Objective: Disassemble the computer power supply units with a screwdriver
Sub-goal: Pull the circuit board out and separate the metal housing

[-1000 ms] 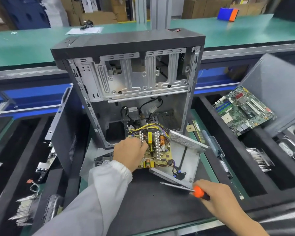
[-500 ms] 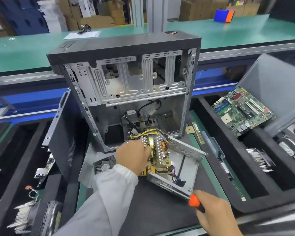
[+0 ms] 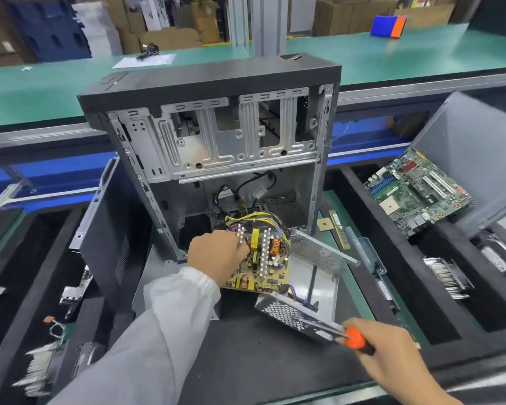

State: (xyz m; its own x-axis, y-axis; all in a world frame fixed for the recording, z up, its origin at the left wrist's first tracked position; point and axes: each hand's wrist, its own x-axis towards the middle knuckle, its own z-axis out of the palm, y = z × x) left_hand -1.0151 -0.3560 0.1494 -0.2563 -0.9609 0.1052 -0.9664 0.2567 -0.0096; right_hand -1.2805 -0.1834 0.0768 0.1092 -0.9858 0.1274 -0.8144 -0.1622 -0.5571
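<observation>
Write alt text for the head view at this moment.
A person's left hand grips the power supply circuit board, tilted up from its open metal housing, while the right hand holds an orange-handled screwdriver against the housing's perforated edge. An emptied computer case stands behind.

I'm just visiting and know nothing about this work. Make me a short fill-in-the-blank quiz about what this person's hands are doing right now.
1. The right hand holds a screwdriver with an ____ handle.
2. The left hand grips the yellowish ____ board of the power supply.
3. The green motherboard lies to the ____ of the open computer case.

Missing words: orange; circuit; right
</observation>
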